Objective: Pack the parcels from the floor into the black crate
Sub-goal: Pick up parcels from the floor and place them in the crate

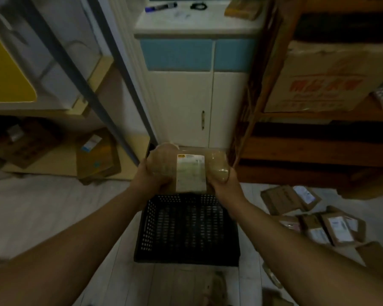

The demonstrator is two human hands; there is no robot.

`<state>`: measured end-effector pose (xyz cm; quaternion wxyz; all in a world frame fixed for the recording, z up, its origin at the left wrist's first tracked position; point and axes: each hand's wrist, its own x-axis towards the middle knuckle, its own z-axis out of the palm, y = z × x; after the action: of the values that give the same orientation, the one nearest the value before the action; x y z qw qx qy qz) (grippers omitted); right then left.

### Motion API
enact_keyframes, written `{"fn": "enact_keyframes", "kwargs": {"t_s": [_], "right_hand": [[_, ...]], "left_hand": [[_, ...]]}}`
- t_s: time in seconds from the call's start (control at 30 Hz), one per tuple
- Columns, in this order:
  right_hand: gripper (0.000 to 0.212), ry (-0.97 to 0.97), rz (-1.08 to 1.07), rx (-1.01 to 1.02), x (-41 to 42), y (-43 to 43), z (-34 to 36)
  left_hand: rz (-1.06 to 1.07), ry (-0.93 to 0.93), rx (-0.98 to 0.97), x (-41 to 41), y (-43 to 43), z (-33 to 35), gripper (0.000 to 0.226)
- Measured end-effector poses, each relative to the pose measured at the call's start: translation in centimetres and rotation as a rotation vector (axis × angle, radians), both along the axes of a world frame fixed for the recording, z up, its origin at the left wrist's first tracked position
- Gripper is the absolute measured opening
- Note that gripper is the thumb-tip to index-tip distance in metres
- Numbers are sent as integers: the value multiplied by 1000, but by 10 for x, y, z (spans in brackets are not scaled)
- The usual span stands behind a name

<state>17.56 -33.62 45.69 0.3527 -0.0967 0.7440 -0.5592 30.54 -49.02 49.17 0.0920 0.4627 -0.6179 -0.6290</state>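
A brown taped parcel (189, 166) with a white shipping label is held in the air above the far end of the black perforated crate (187, 228). My left hand (149, 176) grips its left side and my right hand (222, 181) grips its right side. The crate stands on the pale floor in front of me, and I see nothing inside it. Several more brown parcels (314, 219) with white labels lie on the floor to the right of the crate.
A white and blue cabinet (195, 96) stands straight ahead behind the crate. Wooden shelves (318, 149) with a large cardboard box (323, 82) rise on the right. Flat cardboard parcels (97, 155) sit on a low shelf at the left.
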Motion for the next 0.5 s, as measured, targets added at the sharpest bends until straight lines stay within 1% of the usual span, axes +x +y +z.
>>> {"fn": "enact_keyframes", "kwargs": {"t_s": [0.03,0.07,0.17,0.27,0.3,0.37,0.4,0.47,0.5], "right_hand": [[63,-11,-4,28,-3,-10,-28],[72,-30,-7,43,-4,-16,-52],[66,-75,-12,101,-4,-30,-100],[58,-125,-6,106,-2,-46,-159],[58,-120,-5,120,0,-53,-185],[60,-93,11,175,10,-61,-253],[61,-66,10,205,16,-64,-279],[63,-14,16,300,27,-66,-326],[67,1,34,337,33,-66,-350]], "left_hand": [[-10,0,-6,-5,-7,-17,39],[-30,-10,1,-9,-13,-35,34],[-67,-42,57,-11,-35,-90,31],[-131,-95,120,-3,-62,-159,30],[-144,-127,119,2,-72,-188,37],[-150,-225,115,9,-90,-247,78],[-163,-240,131,13,-96,-275,82],[-215,-256,193,22,-106,-333,74],[-252,-295,197,26,-107,-360,80]]}}
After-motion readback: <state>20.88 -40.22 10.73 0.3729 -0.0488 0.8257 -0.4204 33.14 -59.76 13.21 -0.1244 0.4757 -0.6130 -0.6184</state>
